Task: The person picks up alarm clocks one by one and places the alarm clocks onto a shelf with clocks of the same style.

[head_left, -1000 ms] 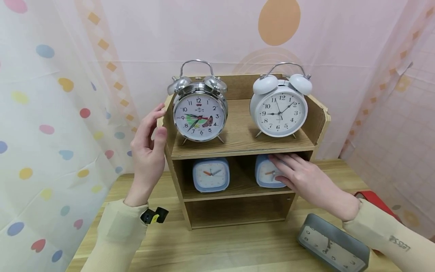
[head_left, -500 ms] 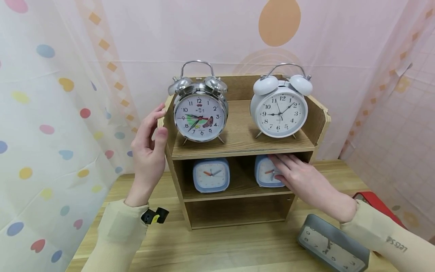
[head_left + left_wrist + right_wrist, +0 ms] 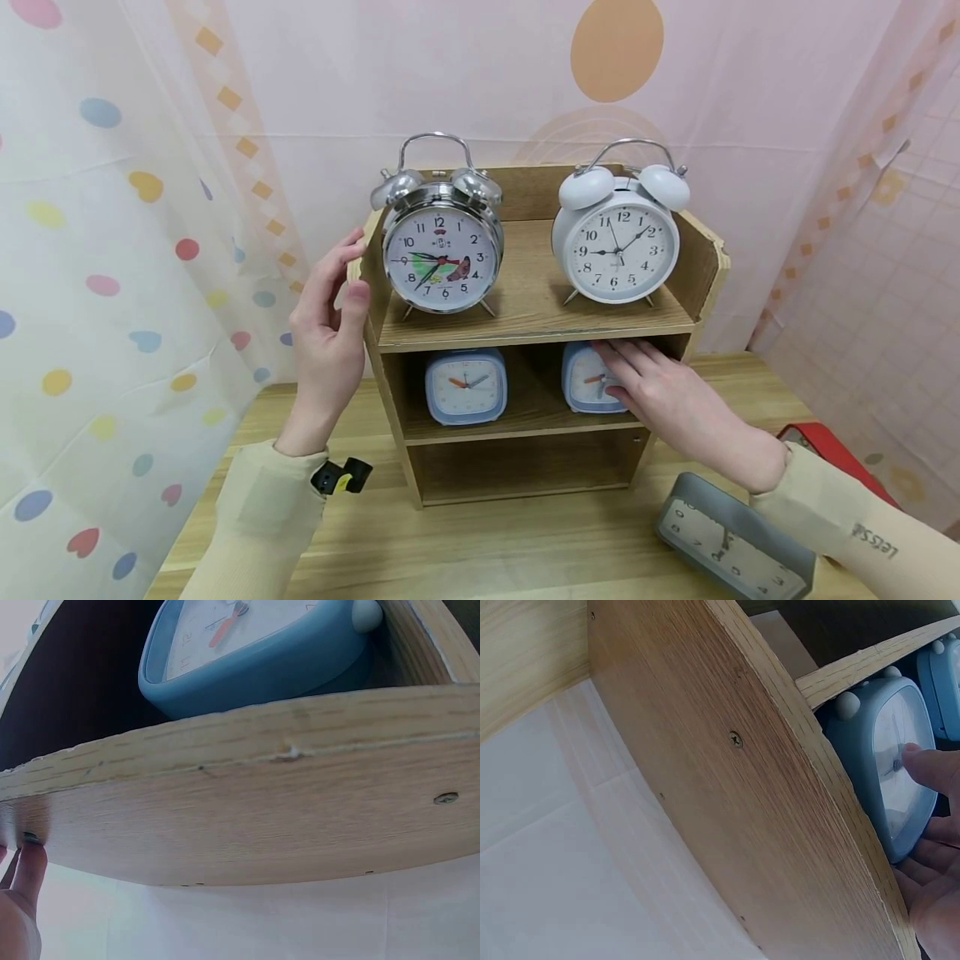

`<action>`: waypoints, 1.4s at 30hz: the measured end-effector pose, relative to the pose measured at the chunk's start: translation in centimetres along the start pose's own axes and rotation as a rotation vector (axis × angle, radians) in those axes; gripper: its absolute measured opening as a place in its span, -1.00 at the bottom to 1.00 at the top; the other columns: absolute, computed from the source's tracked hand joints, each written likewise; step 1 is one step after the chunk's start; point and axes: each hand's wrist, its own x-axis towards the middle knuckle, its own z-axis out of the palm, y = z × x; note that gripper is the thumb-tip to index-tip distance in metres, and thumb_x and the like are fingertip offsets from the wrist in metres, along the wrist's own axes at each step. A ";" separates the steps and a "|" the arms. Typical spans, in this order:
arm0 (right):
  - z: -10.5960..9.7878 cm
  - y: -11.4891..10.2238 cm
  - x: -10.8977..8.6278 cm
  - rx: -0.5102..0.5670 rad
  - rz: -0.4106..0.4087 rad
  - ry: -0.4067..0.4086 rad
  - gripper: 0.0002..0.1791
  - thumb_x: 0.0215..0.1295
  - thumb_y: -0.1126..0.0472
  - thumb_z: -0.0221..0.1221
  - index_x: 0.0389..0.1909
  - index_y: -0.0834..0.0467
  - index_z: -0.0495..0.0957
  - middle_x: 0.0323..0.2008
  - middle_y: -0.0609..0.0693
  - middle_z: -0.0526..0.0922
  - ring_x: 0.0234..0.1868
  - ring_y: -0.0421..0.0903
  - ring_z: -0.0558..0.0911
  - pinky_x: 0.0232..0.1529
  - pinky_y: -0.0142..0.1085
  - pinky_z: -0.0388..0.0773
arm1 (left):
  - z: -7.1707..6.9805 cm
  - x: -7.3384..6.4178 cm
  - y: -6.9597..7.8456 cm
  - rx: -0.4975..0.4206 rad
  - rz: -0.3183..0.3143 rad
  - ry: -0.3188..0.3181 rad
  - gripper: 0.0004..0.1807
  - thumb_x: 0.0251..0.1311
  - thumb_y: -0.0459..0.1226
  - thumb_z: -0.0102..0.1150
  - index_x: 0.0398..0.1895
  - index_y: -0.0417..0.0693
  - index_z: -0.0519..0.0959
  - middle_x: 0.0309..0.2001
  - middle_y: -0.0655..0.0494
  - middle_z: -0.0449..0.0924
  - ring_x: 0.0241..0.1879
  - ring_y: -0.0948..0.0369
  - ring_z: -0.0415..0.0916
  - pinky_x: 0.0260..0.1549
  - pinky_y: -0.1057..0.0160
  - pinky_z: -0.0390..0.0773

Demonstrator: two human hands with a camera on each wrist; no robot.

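Observation:
A wooden shelf unit (image 3: 525, 335) stands on the table. In its middle compartment sit two light-blue alarm clocks. My right hand (image 3: 671, 396) holds the right blue alarm clock (image 3: 581, 392), its fingers over the top and its thumb against the face; the right wrist view shows that thumb (image 3: 930, 766) on the dial. At the unit's upper left side my left hand (image 3: 327, 333) touches the side panel (image 3: 247, 817) with loosely bent fingers. The left blue alarm clock (image 3: 467, 386) faces forward, apart from both hands.
On the top shelf stand a silver twin-bell alarm clock (image 3: 442, 258) and a white twin-bell alarm clock (image 3: 622, 250). A grey clock (image 3: 738, 537) lies on the table (image 3: 480, 550) at front right. Behind the right forearm is a red object (image 3: 840, 454), partly hidden.
The right forearm has shifted very slightly to the left. Both hands otherwise keep their places, and the clocks look unmoved.

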 end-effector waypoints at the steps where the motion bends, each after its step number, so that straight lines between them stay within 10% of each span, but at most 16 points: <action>1: 0.0 0.0 0.0 0.000 0.001 0.000 -0.23 0.04 0.27 0.57 0.31 0.36 0.52 0.18 0.27 0.70 0.16 0.17 0.72 0.13 0.00 0.70 | 0.0 0.0 0.0 -0.001 0.001 0.001 -0.45 0.55 -0.02 0.13 0.29 -0.33 0.53 0.45 -0.01 0.55 0.47 0.22 0.49 -0.32 0.57 0.48; 16: -0.1 0.0 -0.3 0.038 0.016 -0.020 -0.20 0.05 0.28 0.55 0.34 0.39 0.49 0.25 0.30 0.65 0.23 0.23 0.68 0.22 0.08 0.64 | 0.3 -0.1 -0.1 -0.017 0.006 0.009 -0.42 0.54 0.01 0.14 0.29 -0.33 0.54 0.45 -0.05 0.54 0.47 0.21 0.48 -0.31 0.55 0.48; 23: -0.2 -0.6 -0.9 0.100 0.011 0.054 -0.22 0.70 -0.20 -0.29 0.39 0.40 0.43 0.30 0.33 0.61 0.30 0.28 0.60 0.52 -0.02 0.35 | 0.3 -0.1 -0.1 -0.019 0.007 0.008 -0.41 0.54 0.01 0.14 0.29 -0.33 0.53 0.45 -0.03 0.54 0.47 0.21 0.48 -0.26 0.56 0.51; 29: -0.6 -1.1 -1.5 0.112 0.016 0.042 -0.15 0.66 -0.32 -0.25 0.42 0.35 0.44 0.38 0.32 0.56 0.38 0.29 0.54 0.75 -0.34 -0.19 | 0.2 -0.1 0.0 -0.019 -0.003 0.009 -0.43 0.54 -0.01 0.14 0.30 -0.33 0.53 0.45 -0.03 0.54 0.47 0.21 0.48 -0.32 0.56 0.49; 42: -1.6 -1.9 -4.5 0.184 -0.024 -0.009 -0.15 0.61 -0.35 -0.15 0.51 0.28 0.38 0.51 0.27 0.44 0.73 0.02 0.12 0.75 -0.34 -0.23 | 0.1 -0.1 -0.1 -0.021 0.001 0.014 -0.42 0.54 0.00 0.15 0.29 -0.33 0.53 0.45 0.00 0.55 0.46 0.22 0.49 -0.34 0.55 0.44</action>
